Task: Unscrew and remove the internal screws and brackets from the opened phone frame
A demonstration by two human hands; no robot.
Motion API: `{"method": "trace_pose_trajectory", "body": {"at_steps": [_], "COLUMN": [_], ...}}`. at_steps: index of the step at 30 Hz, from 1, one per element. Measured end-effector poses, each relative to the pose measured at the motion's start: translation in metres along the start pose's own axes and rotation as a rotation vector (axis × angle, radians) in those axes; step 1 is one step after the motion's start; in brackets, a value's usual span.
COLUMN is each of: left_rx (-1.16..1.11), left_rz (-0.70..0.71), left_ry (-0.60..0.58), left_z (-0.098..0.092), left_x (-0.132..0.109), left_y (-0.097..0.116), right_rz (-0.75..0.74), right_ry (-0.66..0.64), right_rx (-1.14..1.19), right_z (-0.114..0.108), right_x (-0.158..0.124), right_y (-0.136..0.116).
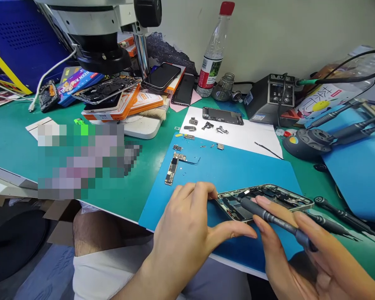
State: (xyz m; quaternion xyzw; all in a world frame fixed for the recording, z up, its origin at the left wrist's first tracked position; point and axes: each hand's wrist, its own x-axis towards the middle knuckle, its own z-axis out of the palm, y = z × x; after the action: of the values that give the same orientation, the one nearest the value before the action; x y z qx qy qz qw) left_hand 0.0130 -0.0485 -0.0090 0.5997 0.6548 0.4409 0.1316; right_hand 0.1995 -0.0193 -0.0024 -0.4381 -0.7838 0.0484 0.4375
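Note:
An opened phone frame (287, 200), its inner parts bare, is propped at a tilt over the blue mat (231, 166). My left hand (187, 221) grips its left end, fingers at the far corner and thumb along the near edge. A dark grey precision screwdriver (268, 216) is held between the fingers and thumb of my right hand (312, 250). Its tip points into the left part of the frame. A phone logic board (171, 170) and several tiny metal pieces lie on the mat beyond my left hand.
White paper at the back holds a phone screen (223, 116) and small brackets. Screwdrivers (340, 216) lie at right beside a round tool stand (309, 143). A microscope (96, 37) overhangs stacked phones and boxes at left. A plastic bottle (211, 62) stands against the wall.

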Motion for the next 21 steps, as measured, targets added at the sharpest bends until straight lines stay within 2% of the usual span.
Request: {"method": "trace_pose_trajectory", "body": {"at_steps": [5,10,18,21], "left_rx": [0.012,0.018,0.013,0.013], "left_rz": [0.015,0.008,0.006,0.005], "left_ry": [0.008,0.006,0.009,0.005], "left_z": [-0.002,-0.004,-0.003,-0.004], "left_x": [0.001,0.002,0.003,0.003], "left_y": [0.001,0.004,0.004,0.003], "right_rz": [-0.042,0.02,-0.035,0.047], "right_ry": [-0.044,-0.087,-0.11,-0.124], "right_rx": [-0.075,-0.11,-0.038,0.059], "right_z": [-0.002,-0.005,-0.001,-0.003], "right_x": [0.005,0.011,0.007,-0.001], "right_y": [-0.002,-0.011,-0.006,0.002]}}
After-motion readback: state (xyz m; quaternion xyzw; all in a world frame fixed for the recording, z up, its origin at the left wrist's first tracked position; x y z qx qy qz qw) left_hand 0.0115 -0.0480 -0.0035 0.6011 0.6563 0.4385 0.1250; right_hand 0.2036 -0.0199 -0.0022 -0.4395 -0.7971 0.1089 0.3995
